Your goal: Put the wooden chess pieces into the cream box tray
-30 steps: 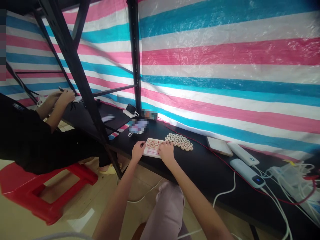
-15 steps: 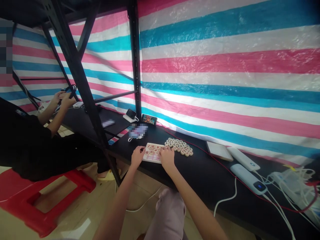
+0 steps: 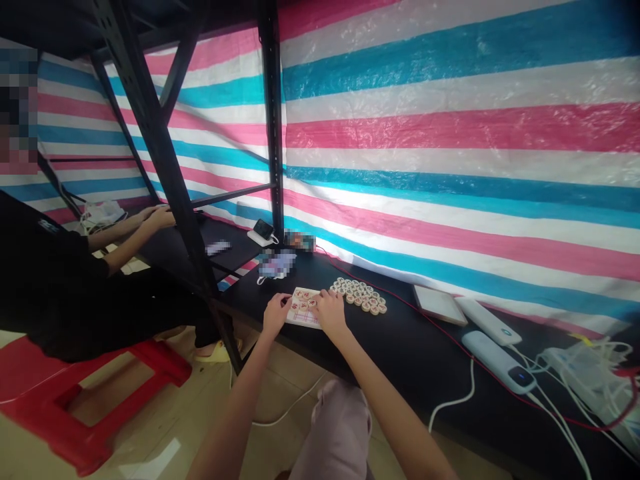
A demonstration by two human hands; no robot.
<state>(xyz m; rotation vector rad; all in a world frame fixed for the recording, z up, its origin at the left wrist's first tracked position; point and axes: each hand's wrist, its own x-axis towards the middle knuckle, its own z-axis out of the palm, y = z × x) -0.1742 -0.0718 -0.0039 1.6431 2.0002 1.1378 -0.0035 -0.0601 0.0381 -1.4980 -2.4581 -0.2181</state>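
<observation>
A small white board (image 3: 305, 319) with purplish printed lines lies near the front edge of the black table. Round Chinese chess pieces (image 3: 303, 306) with red characters sit on it in two short rows. My left hand (image 3: 276, 316) is at the board's left edge, thumb and finger bent together beside the row ends; what they grip is hidden. From the right, my right hand (image 3: 331, 312) reaches over the board, its fingers closed on pieces at the right end of the rows. Behind it, more loose chess pieces (image 3: 359, 293) lie flat in a cluster.
A flat white box (image 3: 440, 304), two power banks (image 3: 499, 361) and tangled cables (image 3: 590, 373) occupy the table's right. A phone (image 3: 263, 230) on a stand and blurred items lie left. A black metal post (image 3: 183, 193) separates me from a seated person (image 3: 60, 287) on a red stool (image 3: 95, 400).
My right hand has slid slightly left across the pieces on the board. My left hand stays at the board's left edge. The other person's hands have lowered toward the table and moved right.
</observation>
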